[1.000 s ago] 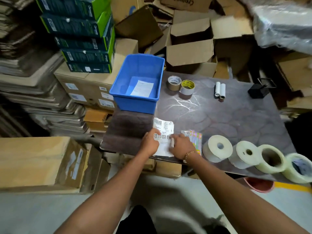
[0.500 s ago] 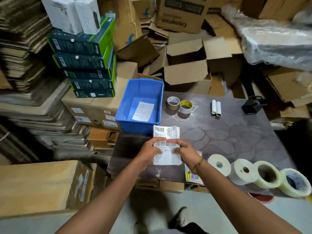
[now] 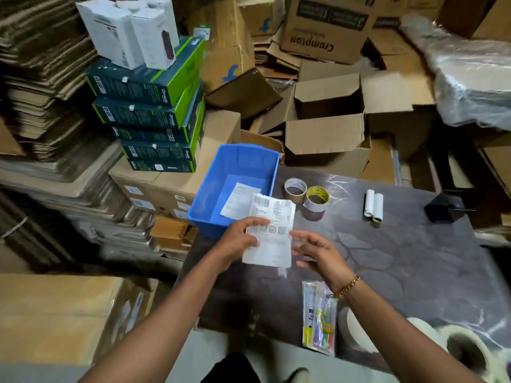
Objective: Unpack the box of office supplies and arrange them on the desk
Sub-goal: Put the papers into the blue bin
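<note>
My left hand (image 3: pixel 240 239) grips a stack of white printed labels (image 3: pixel 272 233) by its left edge, held above the dark desk (image 3: pixel 401 261) just in front of the blue plastic bin (image 3: pixel 221 175). My right hand (image 3: pixel 318 251) hovers just right of the labels with fingers spread, off the paper. One white sheet (image 3: pixel 237 196) lies inside the bin. A pack of coloured pens (image 3: pixel 320 319) lies on the desk under my right wrist.
Two tape rolls (image 3: pixel 307 193) and two small white paper rolls (image 3: pixel 373 207) stand behind the labels; a black holder (image 3: pixel 445 208) sits far right. Large white tape rolls (image 3: pixel 464 349) line the near right edge. Stacked cartons and green boxes (image 3: pixel 154 117) crowd the left and back.
The labels were lifted off the desk's near edge and brought up toward the bin. My right hand has let go of them and opened; the camera tilted upward.
</note>
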